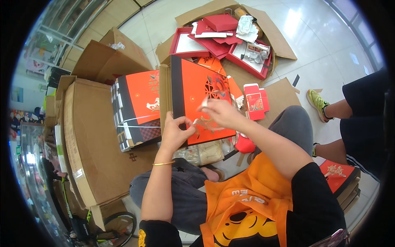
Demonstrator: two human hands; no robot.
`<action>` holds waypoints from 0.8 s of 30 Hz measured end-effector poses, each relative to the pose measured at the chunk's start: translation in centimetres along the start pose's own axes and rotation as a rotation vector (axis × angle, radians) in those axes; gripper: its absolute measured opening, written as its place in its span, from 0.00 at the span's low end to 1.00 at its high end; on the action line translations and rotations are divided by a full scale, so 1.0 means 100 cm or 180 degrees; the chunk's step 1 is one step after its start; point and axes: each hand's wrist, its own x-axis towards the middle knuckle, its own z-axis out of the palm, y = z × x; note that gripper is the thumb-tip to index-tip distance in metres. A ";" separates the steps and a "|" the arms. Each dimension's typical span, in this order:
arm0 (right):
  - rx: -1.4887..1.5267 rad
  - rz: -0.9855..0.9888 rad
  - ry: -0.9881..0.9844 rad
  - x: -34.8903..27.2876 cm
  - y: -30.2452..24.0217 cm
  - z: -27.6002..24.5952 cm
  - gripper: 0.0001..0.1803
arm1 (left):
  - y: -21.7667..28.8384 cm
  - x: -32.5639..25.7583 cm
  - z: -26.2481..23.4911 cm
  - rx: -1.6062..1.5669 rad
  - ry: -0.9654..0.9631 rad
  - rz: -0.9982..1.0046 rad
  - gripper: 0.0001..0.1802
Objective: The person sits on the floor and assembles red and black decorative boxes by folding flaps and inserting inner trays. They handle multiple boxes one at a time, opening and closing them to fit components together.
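Observation:
A flat orange and black gift box (193,88) with a gold and red cut-out pattern lies in front of me, propped on a cardboard carton. My left hand (175,132) grips the box's near left edge. My right hand (218,112) hovers over the box's lid and pinches a small pale strip, perhaps tape or film, between the fingertips. I sit with my knees under the box, a gold bangle on my left wrist.
A strapped stack of similar boxes (135,109) rests on large cardboard cartons (92,136) at the left. An open carton (230,37) of red trays and wrappers lies ahead. Another person's legs and a yellow-green shoe (319,102) are at the right.

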 end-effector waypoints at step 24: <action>0.2098 0.2001 0.0164 0.007 0.013 -0.003 0.18 | -0.006 0.003 0.000 -0.0481 -0.0454 -0.0196 0.12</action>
